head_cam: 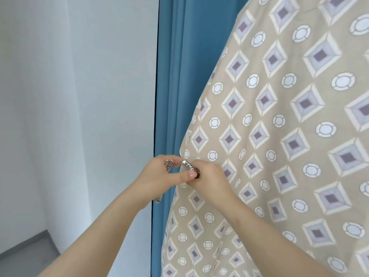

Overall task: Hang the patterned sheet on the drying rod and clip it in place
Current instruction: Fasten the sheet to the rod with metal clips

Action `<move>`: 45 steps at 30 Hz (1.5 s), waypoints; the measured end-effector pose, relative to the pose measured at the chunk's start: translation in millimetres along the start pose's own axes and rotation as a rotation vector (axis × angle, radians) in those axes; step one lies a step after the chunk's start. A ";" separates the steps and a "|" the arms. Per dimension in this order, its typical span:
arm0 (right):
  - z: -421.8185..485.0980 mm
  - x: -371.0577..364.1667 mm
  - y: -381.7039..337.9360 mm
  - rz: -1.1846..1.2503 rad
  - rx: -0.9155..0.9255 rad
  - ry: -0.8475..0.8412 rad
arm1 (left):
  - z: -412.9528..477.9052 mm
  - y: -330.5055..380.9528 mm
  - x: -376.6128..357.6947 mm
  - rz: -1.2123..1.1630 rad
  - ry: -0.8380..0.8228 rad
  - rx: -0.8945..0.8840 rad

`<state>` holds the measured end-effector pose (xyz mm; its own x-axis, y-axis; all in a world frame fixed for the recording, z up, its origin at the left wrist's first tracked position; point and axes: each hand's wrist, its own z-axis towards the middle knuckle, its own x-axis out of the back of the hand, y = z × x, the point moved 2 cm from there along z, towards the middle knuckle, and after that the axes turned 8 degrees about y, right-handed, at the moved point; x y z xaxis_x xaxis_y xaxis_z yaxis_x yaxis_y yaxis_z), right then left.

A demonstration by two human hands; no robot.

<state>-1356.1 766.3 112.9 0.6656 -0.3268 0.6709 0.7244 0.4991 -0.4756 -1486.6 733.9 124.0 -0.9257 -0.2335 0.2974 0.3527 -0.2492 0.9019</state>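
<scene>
Spare clips (168,164) half-hidden in left hand (157,174) grip | right hand (211,176) pinches metal clip (187,165) | sheet (289,126) top cut off

A blue curtain (175,86) hangs in vertical folds directly behind the grip and extends well above and below it; its dark left edge runs just left of the grip; a white wall (79,86) fills the area further left; a grey floor (26,256) lies far below-left.
</scene>
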 end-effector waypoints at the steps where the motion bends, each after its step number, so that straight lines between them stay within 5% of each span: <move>1: 6.3 5.5 -0.3 0.020 0.020 0.004 | 7.9 3.2 0.1 -0.013 0.007 -0.018; 8: 57.1 81.8 0.7 0.200 0.104 0.073 | 63.8 60.1 -9.3 -0.290 0.155 -0.111; 11: 81.8 129.3 -10.5 0.237 0.268 0.274 | 83.0 100.3 -11.5 -0.458 0.245 -0.124; 15: 124.5 189.1 -27.1 -0.052 0.422 0.530 | 103.4 153.6 -13.5 -0.627 0.256 -0.203; 26: 200.1 279.4 -48.0 -0.829 0.453 0.923 | 166.3 237.0 -32.4 -0.717 0.143 -0.370; 33: 227.0 295.7 -58.6 -1.045 0.124 0.807 | 188.9 277.5 -24.0 -0.683 0.166 -0.525; 45: 224.6 293.0 -55.7 -1.103 0.230 0.879 | 205.2 321.0 -8.6 -0.347 0.146 -0.879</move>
<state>-1241.7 823.0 463.7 -0.2549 -0.9666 0.0250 0.9473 -0.2445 0.2068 -1393.4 848.7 475.2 -0.9928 -0.1139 -0.0382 0.0929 -0.9296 0.3566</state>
